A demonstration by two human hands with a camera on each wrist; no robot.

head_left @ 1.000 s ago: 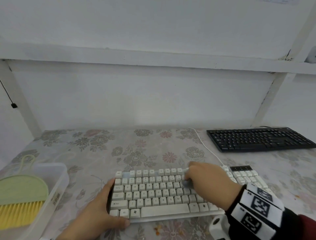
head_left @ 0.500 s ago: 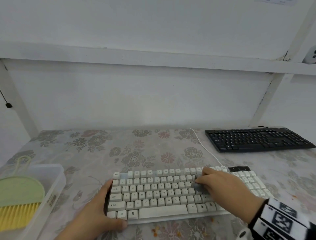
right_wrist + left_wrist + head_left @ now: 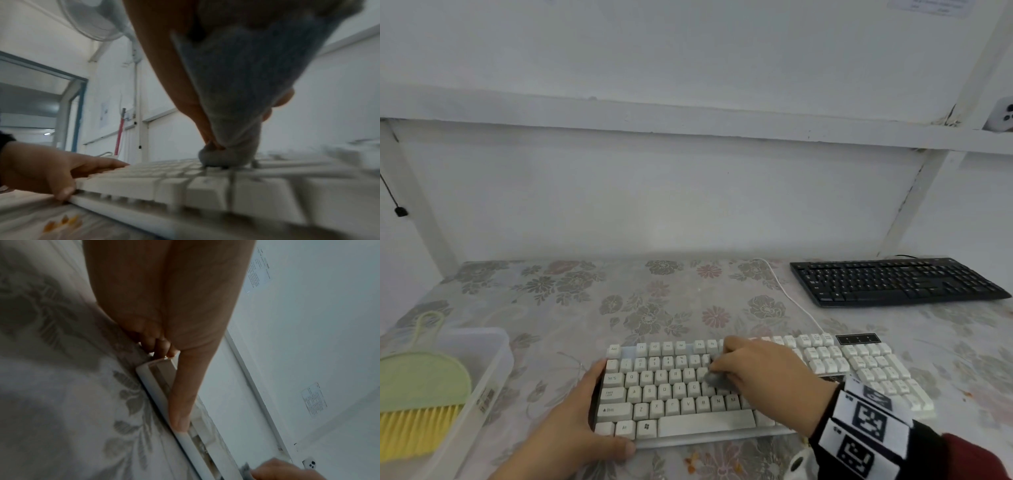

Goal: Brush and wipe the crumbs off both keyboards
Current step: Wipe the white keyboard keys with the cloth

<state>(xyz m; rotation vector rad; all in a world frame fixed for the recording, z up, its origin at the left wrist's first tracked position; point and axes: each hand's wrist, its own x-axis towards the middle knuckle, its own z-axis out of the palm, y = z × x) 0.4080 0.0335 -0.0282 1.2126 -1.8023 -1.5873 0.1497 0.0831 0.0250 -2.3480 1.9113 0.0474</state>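
The nearer keyboard [image 3: 722, 397] lies on the table [image 3: 551, 294] right before me, the other keyboard [image 3: 893, 281] behind it to my right. At my left, a brush [image 3: 417, 407] lies in a tray [image 3: 493, 373]. Crumbs [image 3: 61, 223] lie before the nearer keyboard.

A floral-clothed table [image 3: 558, 308] stands against a white wall [image 3: 688, 192] with a shelf [image 3: 619, 116] above. In the right wrist view, a fan [image 3: 92, 21] hangs far left.
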